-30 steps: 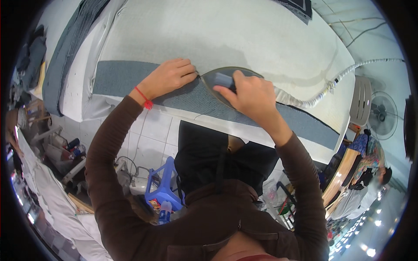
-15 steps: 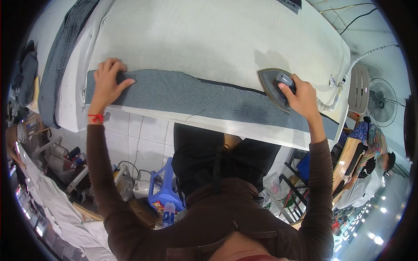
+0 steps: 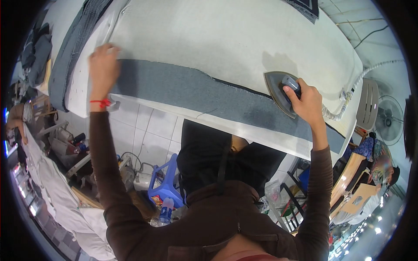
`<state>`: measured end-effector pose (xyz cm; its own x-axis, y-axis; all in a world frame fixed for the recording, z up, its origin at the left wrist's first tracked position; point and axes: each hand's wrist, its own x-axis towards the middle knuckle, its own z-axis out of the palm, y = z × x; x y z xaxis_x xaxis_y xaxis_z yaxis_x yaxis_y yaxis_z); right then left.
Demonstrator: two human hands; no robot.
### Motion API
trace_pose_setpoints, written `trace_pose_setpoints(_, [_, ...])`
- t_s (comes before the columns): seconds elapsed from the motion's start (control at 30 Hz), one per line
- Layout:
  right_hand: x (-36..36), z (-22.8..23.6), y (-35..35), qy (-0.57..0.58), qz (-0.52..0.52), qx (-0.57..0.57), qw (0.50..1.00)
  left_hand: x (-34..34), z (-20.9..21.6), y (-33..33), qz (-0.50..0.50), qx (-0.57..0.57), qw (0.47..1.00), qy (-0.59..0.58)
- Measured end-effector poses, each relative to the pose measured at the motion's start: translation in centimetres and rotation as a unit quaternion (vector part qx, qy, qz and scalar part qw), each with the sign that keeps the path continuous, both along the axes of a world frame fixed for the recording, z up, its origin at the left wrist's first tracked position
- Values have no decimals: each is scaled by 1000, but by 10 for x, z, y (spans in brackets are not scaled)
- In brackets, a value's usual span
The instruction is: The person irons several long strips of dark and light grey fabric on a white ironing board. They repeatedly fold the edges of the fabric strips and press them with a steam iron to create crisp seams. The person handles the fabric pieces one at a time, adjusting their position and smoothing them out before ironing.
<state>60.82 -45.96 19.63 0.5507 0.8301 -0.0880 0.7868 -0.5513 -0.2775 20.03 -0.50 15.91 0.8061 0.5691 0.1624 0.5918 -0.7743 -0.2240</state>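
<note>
Left hand [image 3: 104, 69], motion-blurred, is at the near-left end of a long blue-grey woven fabric strip [image 3: 174, 82]; whether its fingers pinch cloth I cannot tell; from there the strip's long axis runs rightward, slanting toward the body, passing beneath a dark-grey, pointed metal iron [image 3: 274, 89] and on past the right hand [image 3: 310, 104], wrapped round the iron's handle, nearer the strip's other end.

Matt woven cloth strip [image 3: 187, 89], smooth plastic-handled iron [image 3: 276, 87], plastic stool [image 3: 164, 191]
</note>
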Motion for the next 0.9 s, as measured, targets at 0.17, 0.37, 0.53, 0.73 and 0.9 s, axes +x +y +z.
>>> trace_pose_setpoints(0.17, [-11,5,22,6,9,-15,1000,51,-25,-70,-137,-340,917,-156])
trace_pose_setpoints(0.37, [-35,13,49,15,41,-4,999,65,-28,-81,-109,-338,928,-116])
trace_pose_setpoints(0.53, [-54,19,77,33,63,-15,997,68,-29,-76,-178,-373,903,-118])
trace_pose_setpoints(0.73, [-69,20,98,39,84,-24,995,64,-35,-74,-303,-272,907,-109])
trace_pose_setpoints(0.9, [-75,21,103,33,96,-27,994,70,-33,-84,-341,-251,895,-143])
